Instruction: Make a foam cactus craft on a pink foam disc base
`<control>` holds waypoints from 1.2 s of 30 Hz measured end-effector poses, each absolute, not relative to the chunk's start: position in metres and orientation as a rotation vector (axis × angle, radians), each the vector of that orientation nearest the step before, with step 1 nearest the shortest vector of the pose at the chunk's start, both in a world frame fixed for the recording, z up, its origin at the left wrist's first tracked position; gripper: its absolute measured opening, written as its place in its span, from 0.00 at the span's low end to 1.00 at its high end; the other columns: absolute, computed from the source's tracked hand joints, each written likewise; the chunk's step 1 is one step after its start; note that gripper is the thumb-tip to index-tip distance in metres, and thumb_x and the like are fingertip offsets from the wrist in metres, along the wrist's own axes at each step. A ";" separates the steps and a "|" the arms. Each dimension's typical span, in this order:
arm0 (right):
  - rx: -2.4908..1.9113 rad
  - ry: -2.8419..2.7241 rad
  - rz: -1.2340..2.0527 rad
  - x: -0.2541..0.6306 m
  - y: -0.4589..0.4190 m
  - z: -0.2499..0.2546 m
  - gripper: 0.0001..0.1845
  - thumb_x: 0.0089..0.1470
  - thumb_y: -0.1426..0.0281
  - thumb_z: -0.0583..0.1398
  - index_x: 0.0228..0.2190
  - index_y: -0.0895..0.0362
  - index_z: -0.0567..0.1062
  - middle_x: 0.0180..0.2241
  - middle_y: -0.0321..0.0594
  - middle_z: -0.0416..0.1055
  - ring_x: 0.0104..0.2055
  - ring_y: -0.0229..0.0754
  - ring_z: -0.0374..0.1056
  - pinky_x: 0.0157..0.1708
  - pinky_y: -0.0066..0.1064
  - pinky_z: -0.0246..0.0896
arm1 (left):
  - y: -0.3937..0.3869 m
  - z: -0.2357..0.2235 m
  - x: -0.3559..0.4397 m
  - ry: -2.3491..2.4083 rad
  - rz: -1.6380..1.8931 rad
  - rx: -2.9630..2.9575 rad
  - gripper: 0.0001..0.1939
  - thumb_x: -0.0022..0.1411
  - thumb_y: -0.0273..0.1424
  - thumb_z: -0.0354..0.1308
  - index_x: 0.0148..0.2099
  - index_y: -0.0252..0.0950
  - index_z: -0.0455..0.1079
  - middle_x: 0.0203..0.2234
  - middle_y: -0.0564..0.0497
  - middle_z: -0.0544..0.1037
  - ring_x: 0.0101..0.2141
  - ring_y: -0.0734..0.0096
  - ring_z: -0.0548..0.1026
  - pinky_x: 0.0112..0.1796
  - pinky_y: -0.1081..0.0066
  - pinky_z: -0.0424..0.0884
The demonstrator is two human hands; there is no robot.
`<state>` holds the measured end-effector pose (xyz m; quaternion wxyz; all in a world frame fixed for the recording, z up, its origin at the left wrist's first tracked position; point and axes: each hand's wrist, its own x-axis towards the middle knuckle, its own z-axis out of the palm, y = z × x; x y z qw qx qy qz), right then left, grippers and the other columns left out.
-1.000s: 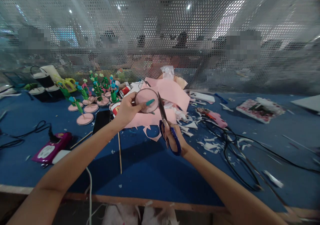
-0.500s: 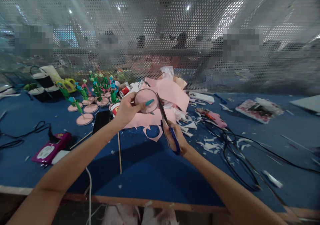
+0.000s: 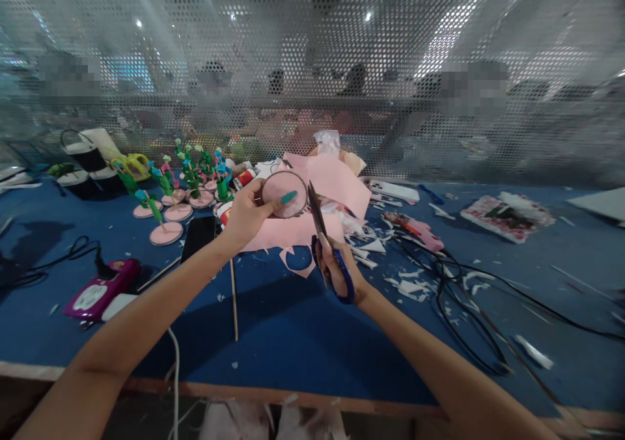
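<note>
Between its thumb and fingers, my left hand (image 3: 249, 213) pinches a round pink disc (image 3: 283, 186) with a dark rim, its face turned toward me. My right hand (image 3: 342, 269) grips blue-handled scissors (image 3: 319, 222) by the loops. The blades point up and lie just off the disc's right edge. Below and behind both hands spread pink paper sheets (image 3: 336, 179). A pink offcut with a round hole (image 3: 299, 271) lies on the blue table (image 3: 293, 336) under the disc.
Several small craft flowers on pink round bases (image 3: 166, 233) stand at the left. A purple box with a cable (image 3: 105, 287) lies in front of them. White paper scraps (image 3: 413, 287), a pink glue gun (image 3: 424, 233) and black cables (image 3: 449, 297) cover the right. A perforated metal screen (image 3: 312, 56) rises behind.
The scissors have shifted slightly, and their blades now look a little farther from the disc's edge. The disc has turned slightly in my left hand.
</note>
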<state>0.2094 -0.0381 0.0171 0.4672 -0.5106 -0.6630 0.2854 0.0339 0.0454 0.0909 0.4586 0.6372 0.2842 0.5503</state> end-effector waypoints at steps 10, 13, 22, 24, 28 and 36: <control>-1.221 -1.663 0.619 0.209 -0.039 0.023 0.28 0.56 0.45 0.47 0.20 0.55 0.58 0.16 0.33 0.54 0.20 0.32 0.53 0.17 0.25 0.46 | 0.048 0.090 0.033 0.684 1.364 1.561 0.22 0.40 0.39 0.70 0.33 0.32 0.67 0.30 0.50 0.73 0.35 0.69 0.72 0.33 0.72 0.74; -1.226 -1.673 0.599 0.208 -0.039 0.025 0.28 0.56 0.45 0.47 0.20 0.55 0.58 0.16 0.33 0.55 0.20 0.32 0.53 0.17 0.26 0.46 | 0.047 0.091 0.033 0.694 1.364 1.567 0.22 0.40 0.39 0.70 0.34 0.32 0.68 0.30 0.50 0.73 0.36 0.68 0.73 0.33 0.71 0.75; -1.269 -1.678 0.598 0.207 -0.039 0.027 0.27 0.56 0.45 0.47 0.21 0.55 0.59 0.15 0.33 0.54 0.19 0.34 0.54 0.17 0.26 0.47 | 0.048 0.090 0.033 0.692 1.348 1.552 0.23 0.40 0.40 0.70 0.35 0.32 0.68 0.30 0.50 0.74 0.34 0.69 0.73 0.32 0.72 0.75; -1.273 -1.675 0.604 0.208 -0.039 0.027 0.27 0.56 0.45 0.47 0.21 0.55 0.59 0.15 0.33 0.54 0.19 0.33 0.54 0.17 0.26 0.47 | 0.048 0.090 0.033 0.696 1.342 1.547 0.23 0.40 0.40 0.70 0.35 0.32 0.68 0.29 0.50 0.74 0.33 0.69 0.73 0.32 0.71 0.75; -1.246 -1.691 0.589 0.208 -0.038 0.027 0.29 0.54 0.43 0.47 0.22 0.56 0.61 0.15 0.32 0.53 0.19 0.33 0.52 0.17 0.26 0.46 | 0.047 0.090 0.033 0.696 1.335 1.544 0.23 0.40 0.40 0.70 0.34 0.32 0.67 0.28 0.51 0.73 0.31 0.71 0.72 0.31 0.71 0.75; -1.243 -1.686 0.583 0.210 -0.038 0.024 0.28 0.54 0.45 0.48 0.24 0.57 0.62 0.16 0.31 0.51 0.19 0.32 0.48 0.17 0.27 0.41 | 0.044 0.093 0.034 0.686 1.325 1.521 0.22 0.40 0.40 0.70 0.33 0.32 0.67 0.27 0.52 0.73 0.29 0.72 0.72 0.29 0.71 0.76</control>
